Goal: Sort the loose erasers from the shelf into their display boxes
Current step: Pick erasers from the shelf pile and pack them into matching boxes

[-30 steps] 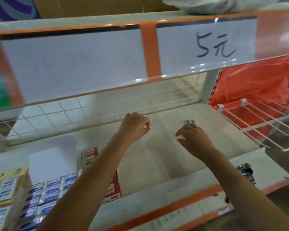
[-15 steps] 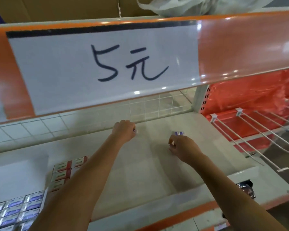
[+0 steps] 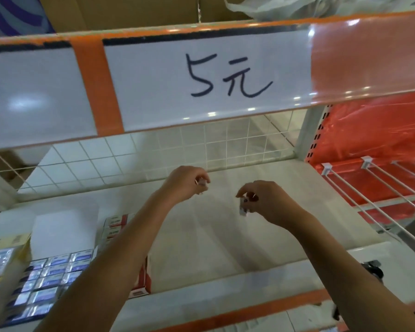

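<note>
Pinched in each hand, left hand (image 3: 185, 182) and right hand (image 3: 266, 202), one eraser (image 3: 243, 208) lifted off the shelf (image 3: 213, 236).
Pick-up step; next, carry both to the display boxes (image 3: 43, 281) at lower left.

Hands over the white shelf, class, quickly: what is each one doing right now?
Left hand: closed, pinching a small pale eraser.
Right hand: closed, pinching a small white-and-blue wrapped eraser.

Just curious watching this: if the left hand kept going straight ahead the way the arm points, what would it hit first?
Probably the white wire grid at the back of the shelf. The left hand, pinching a small eraser, points toward it with nothing visible between, though depth is hard to judge.
</note>
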